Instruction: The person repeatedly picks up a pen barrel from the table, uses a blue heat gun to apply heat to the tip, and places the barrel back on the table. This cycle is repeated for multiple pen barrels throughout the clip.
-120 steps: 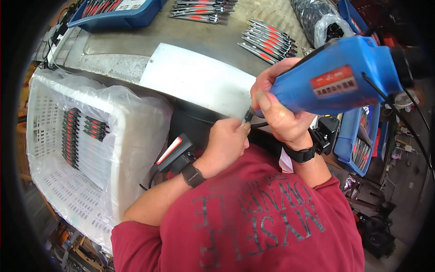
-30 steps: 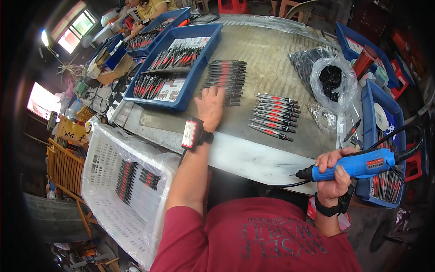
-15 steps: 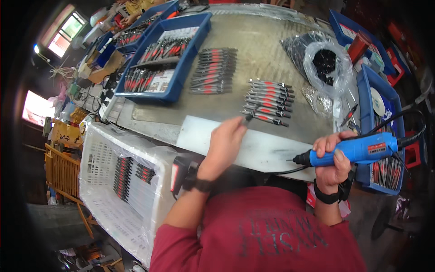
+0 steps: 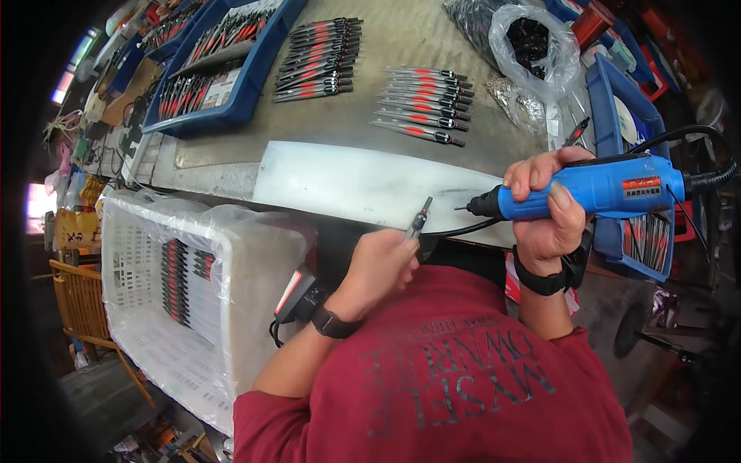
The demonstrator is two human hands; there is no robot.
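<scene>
Left hand (image 4: 380,270), grip closed round a grey pen (image 4: 417,220); right hand (image 4: 546,231), grip closed round a blue power tool (image 4: 606,187)

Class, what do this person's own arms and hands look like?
Left hand and right hand are ungloved. Dark red sleeves end above bare forearms. The black left wrist strap carries a dark box with red-and-white label and cable; the black right wrist strap, a partly hidden dark device.
</scene>
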